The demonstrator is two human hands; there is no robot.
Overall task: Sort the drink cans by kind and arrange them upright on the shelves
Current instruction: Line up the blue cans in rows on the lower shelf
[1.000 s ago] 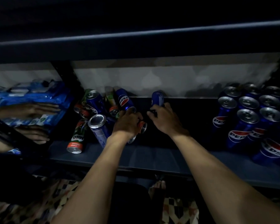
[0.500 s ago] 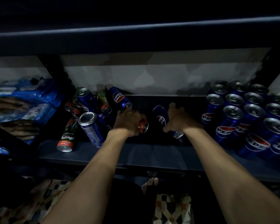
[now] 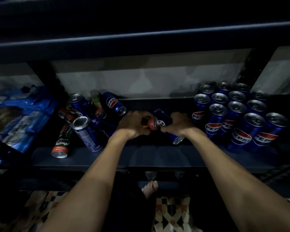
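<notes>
On the dark shelf [image 3: 151, 156] my left hand [image 3: 134, 124] grips a small can with an orange-red end [image 3: 151, 123], held on its side. My right hand [image 3: 179, 125] holds a blue Pepsi can [image 3: 166, 120] tilted, its silver end [image 3: 178, 140] pointing toward me. The two held cans touch in the middle of the shelf. At the right stand several upright Pepsi cans [image 3: 241, 118] in rows. At the left lies a jumble of Pepsi cans [image 3: 114, 103] and green Milo cans [image 3: 61, 144] on their sides.
Blue plastic-wrapped packs [image 3: 23, 118] fill the neighbouring bay at the left, past a dark upright post [image 3: 54, 84]. Another shelf board [image 3: 141, 36] hangs overhead. A bare foot [image 3: 151, 188] and patterned floor [image 3: 172, 213] show below the shelf edge.
My right hand has carried the Pepsi can from the back of the shelf forward and tipped it over. Both hands have drawn together, and the view has shifted right.
</notes>
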